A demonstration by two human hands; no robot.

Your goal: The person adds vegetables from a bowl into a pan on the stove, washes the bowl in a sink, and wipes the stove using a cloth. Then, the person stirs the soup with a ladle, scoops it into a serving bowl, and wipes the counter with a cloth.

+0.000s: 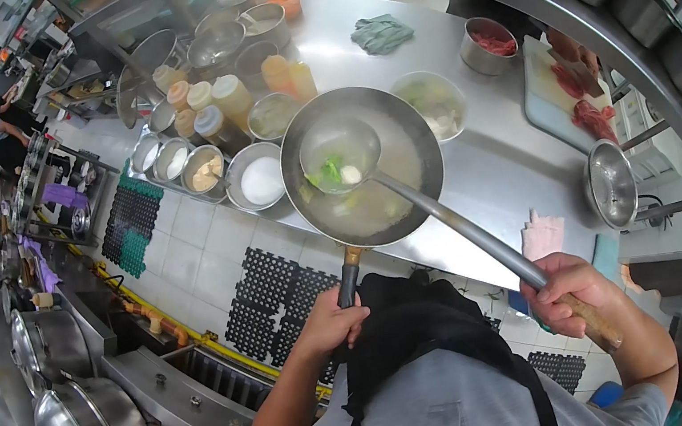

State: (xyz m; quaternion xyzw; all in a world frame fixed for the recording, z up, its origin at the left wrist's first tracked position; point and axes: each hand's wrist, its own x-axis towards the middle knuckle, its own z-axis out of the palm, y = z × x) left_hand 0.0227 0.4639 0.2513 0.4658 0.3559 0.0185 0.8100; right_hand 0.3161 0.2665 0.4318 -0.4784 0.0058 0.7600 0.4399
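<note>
My left hand (330, 321) is closed around the black handle of a wok (406, 125), holding it above the steel counter's near edge. Cloudy broth with pale pieces lies in the wok. My right hand (569, 294) grips the wooden end of a long-handled ladle (460, 224), whose bowl rests inside the wok, over the broth. Green leaves (332, 169) and a white lump (350, 174) sit in the ladle. Just beyond the wok, on the right, stands a bowl (455, 113) with greens and pale food, partly hidden by the wok's rim.
Sauce bottles (232, 100) and seasoning tubs, including a white one (262, 181), line the counter's left. A green cloth (382, 35) lies behind. On the right, another person's hand works with a cleaver over meat on a cutting board (540, 107), near a meat pot (489, 44).
</note>
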